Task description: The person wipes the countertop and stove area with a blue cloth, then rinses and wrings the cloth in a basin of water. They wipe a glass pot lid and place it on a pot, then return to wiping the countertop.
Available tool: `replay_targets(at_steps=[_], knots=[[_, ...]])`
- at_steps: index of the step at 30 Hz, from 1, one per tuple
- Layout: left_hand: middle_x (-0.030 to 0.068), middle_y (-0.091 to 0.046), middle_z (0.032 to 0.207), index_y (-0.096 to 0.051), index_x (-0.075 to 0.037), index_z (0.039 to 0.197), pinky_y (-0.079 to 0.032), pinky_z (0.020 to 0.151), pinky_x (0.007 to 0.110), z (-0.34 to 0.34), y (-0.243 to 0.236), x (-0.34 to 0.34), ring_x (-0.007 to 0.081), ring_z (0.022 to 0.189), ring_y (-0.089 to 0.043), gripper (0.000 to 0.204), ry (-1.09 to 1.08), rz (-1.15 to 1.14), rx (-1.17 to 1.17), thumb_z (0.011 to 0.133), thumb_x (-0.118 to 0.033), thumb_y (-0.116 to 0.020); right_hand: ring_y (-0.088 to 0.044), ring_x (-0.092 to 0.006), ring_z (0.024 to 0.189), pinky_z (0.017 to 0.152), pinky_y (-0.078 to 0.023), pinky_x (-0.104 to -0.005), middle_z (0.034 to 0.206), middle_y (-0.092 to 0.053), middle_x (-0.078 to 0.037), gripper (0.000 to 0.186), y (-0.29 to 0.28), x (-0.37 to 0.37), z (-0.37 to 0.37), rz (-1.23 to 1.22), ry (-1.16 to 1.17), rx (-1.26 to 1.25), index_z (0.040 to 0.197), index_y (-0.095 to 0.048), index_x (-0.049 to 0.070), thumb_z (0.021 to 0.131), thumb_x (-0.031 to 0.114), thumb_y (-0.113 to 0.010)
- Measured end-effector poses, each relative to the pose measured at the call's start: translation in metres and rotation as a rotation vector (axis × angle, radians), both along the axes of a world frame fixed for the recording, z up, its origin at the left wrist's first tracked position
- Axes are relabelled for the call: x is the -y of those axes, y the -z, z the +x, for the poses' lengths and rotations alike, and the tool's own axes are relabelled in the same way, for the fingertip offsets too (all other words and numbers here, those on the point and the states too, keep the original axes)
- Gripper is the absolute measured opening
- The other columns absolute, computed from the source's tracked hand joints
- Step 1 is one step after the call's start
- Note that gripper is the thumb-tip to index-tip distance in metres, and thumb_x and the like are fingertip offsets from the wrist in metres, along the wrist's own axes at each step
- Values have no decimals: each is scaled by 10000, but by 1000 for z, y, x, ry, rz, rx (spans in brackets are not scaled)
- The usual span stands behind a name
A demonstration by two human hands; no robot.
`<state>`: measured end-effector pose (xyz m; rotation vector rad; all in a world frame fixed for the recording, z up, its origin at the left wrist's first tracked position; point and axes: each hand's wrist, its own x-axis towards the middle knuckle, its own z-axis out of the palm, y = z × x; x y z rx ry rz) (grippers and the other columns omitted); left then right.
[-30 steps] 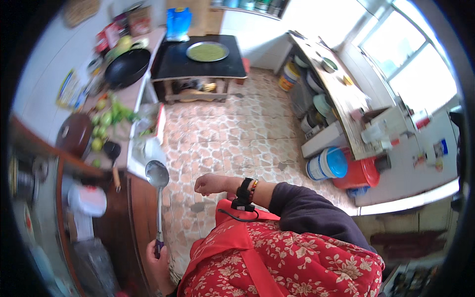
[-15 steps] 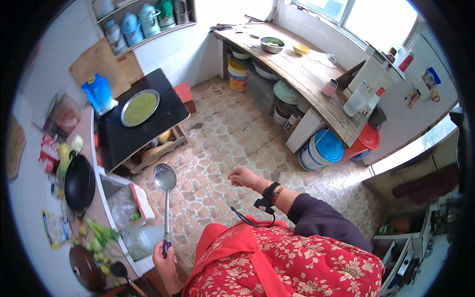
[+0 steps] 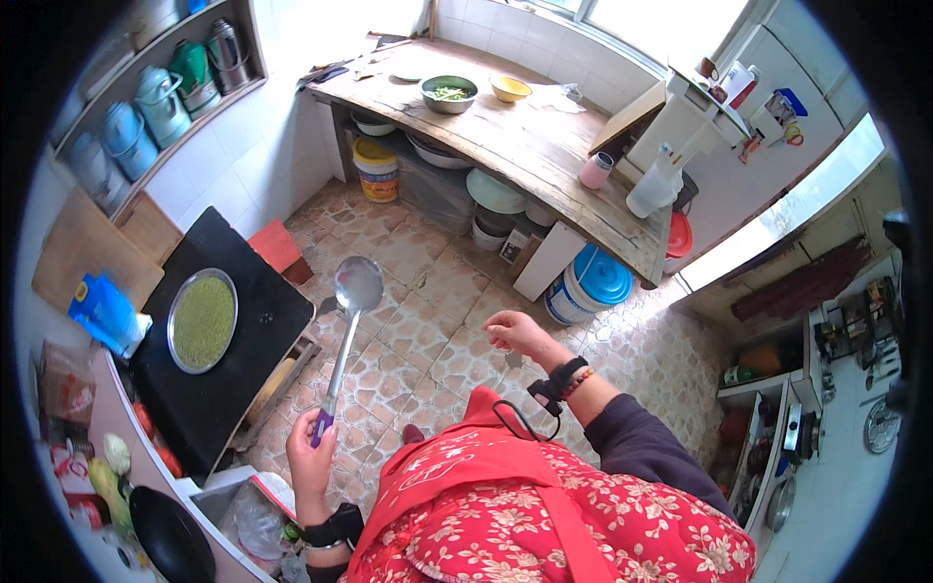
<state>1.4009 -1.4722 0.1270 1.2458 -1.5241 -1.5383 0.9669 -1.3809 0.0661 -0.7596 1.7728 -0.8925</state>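
My left hand is closed round the purple grip of a metal ladle, held up and tilted slightly right, its round bowl at the far end over the tiled floor. My right hand hangs in mid-air in front of me, fingers loosely bent and a little apart, holding nothing. Dark straps go round both wrists. To the left, a round metal tray of small green grains or beans lies on a black-topped table.
A long wooden counter at the back bears a metal bowl of greens and a yellow bowl. Below it stand a yellow-rimmed bucket and a blue-lidded bucket. A black wok is at the lower left.
I have moved forward and turned slightly left, so the counter and black table show nearer. My left hand has raised the ladle forward. My right hand still hangs without anything in it.
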Motion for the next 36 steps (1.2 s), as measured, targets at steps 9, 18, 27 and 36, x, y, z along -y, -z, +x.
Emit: replay_targets(at_steps=[9, 18, 27, 36], knots=[[-13, -613, 887, -597, -15, 1160, -410, 523, 177, -132, -3, 136, 21, 658, -517, 299, 301, 121, -35, 880, -49, -695, -591, -64, 662, 595, -478, -196, 838, -674, -25, 159, 19, -11, -83, -17, 564, 390, 1060, -681, 63, 975, 180, -614], [-16, -613, 888, -607, -22, 1154, -407, 542, 178, -289, -22, 226, 18, 663, -512, 306, 376, 71, 40, 867, -53, -710, -582, -51, 673, 582, -468, -198, 824, -665, -7, 165, 38, 104, -234, -218, 512, 497, 1077, -674, 69, 989, 186, -598], [-12, -595, 895, -577, -8, 1194, -372, 506, 169, -437, -43, 312, 12, 606, -468, 330, 337, 154, -106, 895, -72, -702, -601, -45, 746, 674, -489, -184, 894, -672, 3, 263, 1, 213, -379, -273, 416, 552, 1166, -645, 41, 1025, 239, -546], [-12, -579, 882, -561, -3, 1221, -370, 515, 162, -574, -55, 436, 13, 599, -459, 331, 425, 161, -116, 908, -44, -663, -656, -107, 929, 778, -515, -233, 1060, -701, -58, 346, 1, 335, -481, -412, 505, 610, 1259, -591, 36, 1050, 287, -477]])
